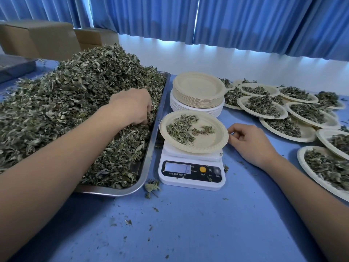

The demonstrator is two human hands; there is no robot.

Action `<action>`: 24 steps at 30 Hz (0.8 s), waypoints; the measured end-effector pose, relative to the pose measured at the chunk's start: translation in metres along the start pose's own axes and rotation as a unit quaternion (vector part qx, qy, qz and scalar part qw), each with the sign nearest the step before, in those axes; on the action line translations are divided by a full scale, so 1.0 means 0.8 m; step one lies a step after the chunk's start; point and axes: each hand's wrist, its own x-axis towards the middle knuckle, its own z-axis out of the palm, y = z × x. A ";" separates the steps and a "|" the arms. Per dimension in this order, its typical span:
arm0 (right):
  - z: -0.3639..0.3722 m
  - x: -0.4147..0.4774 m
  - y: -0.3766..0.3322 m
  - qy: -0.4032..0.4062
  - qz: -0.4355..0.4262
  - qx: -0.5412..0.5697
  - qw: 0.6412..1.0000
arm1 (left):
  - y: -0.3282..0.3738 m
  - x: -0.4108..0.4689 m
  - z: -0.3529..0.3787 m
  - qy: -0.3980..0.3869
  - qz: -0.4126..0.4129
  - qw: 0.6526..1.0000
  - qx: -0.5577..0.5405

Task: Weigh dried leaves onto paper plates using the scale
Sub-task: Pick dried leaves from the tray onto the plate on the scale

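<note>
A big heap of dried leaves (79, 103) fills a steel tray (151, 148) on the left. My left hand (132, 104) is dug into the heap near the tray's right wall, fingers curled into the leaves. A white scale (191, 172) stands right of the tray and its display reads 6. On the scale lies a paper plate (209, 140) with a few leaves (181, 129) on it. My right hand (249, 142) rests on the table beside the plate's right rim, fingers loosely curled, holding nothing.
A stack of unused paper plates (198, 91) stands behind the scale. Several filled plates (264, 106) overlap across the right side of the blue table (188, 224). Cardboard boxes (37, 38) sit at the back left. Leaf crumbs litter the tabletop.
</note>
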 end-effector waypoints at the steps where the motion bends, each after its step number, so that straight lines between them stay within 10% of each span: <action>1: 0.000 0.000 0.000 0.000 0.000 -0.001 1.000 | 0.001 0.000 -0.002 0.019 -0.003 1.000 -0.012; 13: 0.000 0.000 0.000 0.003 -0.002 -0.005 1.000 | -0.004 0.006 0.000 0.173 0.042 0.979 -0.100; 24: 0.000 0.000 0.002 0.004 -0.006 -0.004 1.000 | -0.010 0.011 0.002 0.146 0.030 0.981 -0.120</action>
